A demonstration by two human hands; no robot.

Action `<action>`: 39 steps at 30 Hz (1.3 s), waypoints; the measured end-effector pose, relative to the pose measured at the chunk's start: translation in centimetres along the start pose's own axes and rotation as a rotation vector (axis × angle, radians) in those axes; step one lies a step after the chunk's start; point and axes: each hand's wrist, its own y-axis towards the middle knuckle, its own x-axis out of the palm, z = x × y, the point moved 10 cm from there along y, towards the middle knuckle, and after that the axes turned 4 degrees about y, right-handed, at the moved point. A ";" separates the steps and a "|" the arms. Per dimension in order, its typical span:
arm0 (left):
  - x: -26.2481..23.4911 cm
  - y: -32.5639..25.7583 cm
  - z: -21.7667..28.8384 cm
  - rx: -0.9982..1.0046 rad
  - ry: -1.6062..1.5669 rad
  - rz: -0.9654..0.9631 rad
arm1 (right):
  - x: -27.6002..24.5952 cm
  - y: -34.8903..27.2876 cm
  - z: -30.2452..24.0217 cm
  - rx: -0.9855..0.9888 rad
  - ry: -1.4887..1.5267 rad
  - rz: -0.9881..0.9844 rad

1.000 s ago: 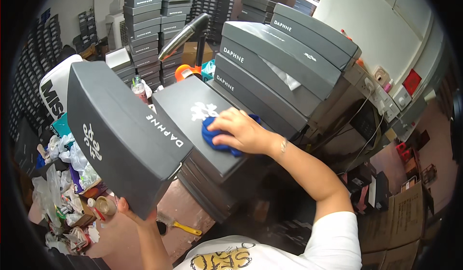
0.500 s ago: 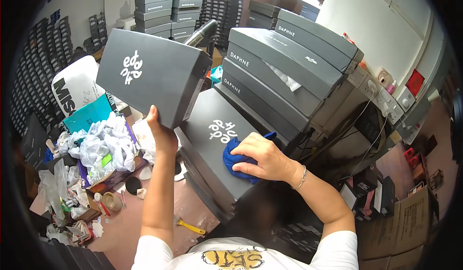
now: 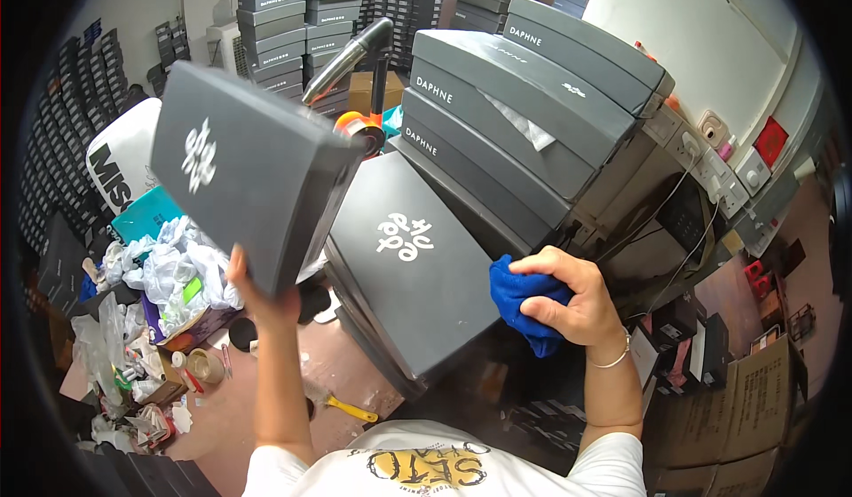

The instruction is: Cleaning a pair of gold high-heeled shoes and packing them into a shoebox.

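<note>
A dark grey shoe box (image 3: 244,191) with a white printed mark is held up and tilted by my left hand (image 3: 264,297), which grips its lower edge. Most of those fingers are hidden behind the box. My right hand (image 3: 572,297) is closed round a crumpled blue cloth (image 3: 526,306), off the right edge of a second grey shoe box (image 3: 417,297). That second box lies in front of me with its printed lid facing up. Part of another grey box shows beneath it.
More grey shoe boxes (image 3: 506,133) are stacked just beyond, at the right. A metal pipe (image 3: 351,62) rises behind the held box. Left are a bin of crumpled white paper (image 3: 177,266), a jar (image 3: 207,368) and a yellow-handled tool (image 3: 352,408). Sockets (image 3: 714,173) line the right wall.
My right hand has lifted the blue cloth off the lower box's lid and moved it right. My left hand has carried its box left and slightly down, turning it more on edge.
</note>
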 end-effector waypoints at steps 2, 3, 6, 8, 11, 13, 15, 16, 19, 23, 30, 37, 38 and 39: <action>-4.5 -4.1 3.5 0.031 0.126 -0.024 | 0.9 -0.5 0.3 0.047 0.153 0.054; -6.6 -6.4 5.9 0.061 0.219 -0.033 | 2.0 -0.9 0.1 0.084 0.256 0.048; -14.8 -13.4 11.2 -0.017 0.433 -0.058 | 6.9 -2.4 -3.8 -0.138 0.418 -0.111; -22.8 -19.4 14.0 -0.158 0.612 0.183 | 11.9 -3.8 -6.6 -0.245 0.482 -0.298; -26.8 -27.1 20.8 -0.081 0.809 0.377 | 24.2 -5.2 -6.8 -0.181 0.428 -0.552; -27.6 -30.8 22.5 -0.025 0.821 0.489 | 32.3 -7.2 -2.1 -0.133 0.166 -0.507; -31.8 -35.5 22.3 -0.130 0.780 0.640 | 38.0 -9.9 6.4 -0.039 -0.041 -0.490; -34.6 -37.8 22.1 -0.179 0.762 0.709 | 39.7 -11.0 9.8 0.010 -0.117 -0.474; -42.9 -43.4 21.3 -0.265 0.806 0.844 | 41.1 -13.0 12.7 -0.015 -0.325 -0.449; -44.0 -43.9 23.4 -0.232 1.175 0.893 | 28.3 -7.6 -4.8 -0.394 -0.202 -0.073; -26.7 -26.1 15.9 -0.149 1.502 0.170 | 4.1 -6.9 -0.2 0.018 -0.279 0.592; -0.7 -12.9 -3.3 -0.488 0.673 -0.275 | 7.2 -7.7 9.7 0.222 0.287 0.587; 0.6 -13.0 -4.9 -0.613 0.543 -0.239 | 8.1 -7.9 8.8 0.214 0.251 0.576; 1.7 -12.7 -5.9 -0.662 0.559 -0.213 | 8.4 -8.4 8.2 0.202 0.207 0.582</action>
